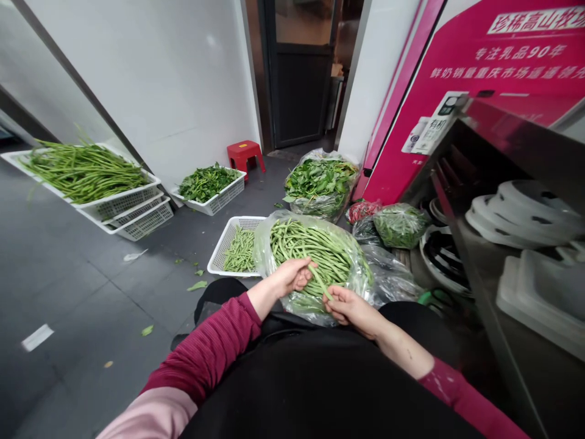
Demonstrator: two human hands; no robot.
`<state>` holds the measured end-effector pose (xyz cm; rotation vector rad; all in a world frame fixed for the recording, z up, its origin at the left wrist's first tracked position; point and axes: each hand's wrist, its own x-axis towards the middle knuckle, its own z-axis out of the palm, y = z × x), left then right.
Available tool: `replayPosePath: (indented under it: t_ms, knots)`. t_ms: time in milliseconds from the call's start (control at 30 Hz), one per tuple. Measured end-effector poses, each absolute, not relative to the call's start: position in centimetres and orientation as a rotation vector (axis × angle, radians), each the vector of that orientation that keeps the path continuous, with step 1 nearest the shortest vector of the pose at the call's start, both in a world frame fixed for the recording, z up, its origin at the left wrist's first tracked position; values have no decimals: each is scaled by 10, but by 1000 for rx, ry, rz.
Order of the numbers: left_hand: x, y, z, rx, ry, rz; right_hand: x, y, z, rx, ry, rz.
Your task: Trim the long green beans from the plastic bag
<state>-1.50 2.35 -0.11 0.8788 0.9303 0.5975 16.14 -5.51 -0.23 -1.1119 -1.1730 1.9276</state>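
Observation:
Between my two hands runs a green bean (320, 284), a long, thin pod held at a slant. My left hand (295, 277) is closed around its upper end, fingers curled in. At its lower end, my right hand (350, 310) pinches it between thumb and fingers. Just beneath and beyond them sits a clear plastic bag (265, 244) with its mouth open, full of long green beans (333, 250). Touching the bag on the left, a white perforated basket (219, 259) holds short bean pieces (240, 250).
Leafy greens fill another bag (320, 180) ahead and a small basket (222, 201) beside a red stool (245, 155). Stacked baskets (137, 222) with long green stalks stand left. A metal shelf (484, 274) with white containers (539, 292) rises close on the right.

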Motion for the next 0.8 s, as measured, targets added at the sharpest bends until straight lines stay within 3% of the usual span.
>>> replayPosePath:
  t_ms: [133,367,567,800]
  knots:
    - [-11,19,-1,759,856,710,164,-61,-2,-1106,-1158,2071]
    - [-14,4,18,1010,927,1026,168,-51,-18,-1247,-904,1872]
    - [-3,-39,42,1507,962,935,178,-24,-31,-1242,-386,1749]
    - [-2,-17,19,1214,875,792,160,-36,-4,-882,-757,2324]
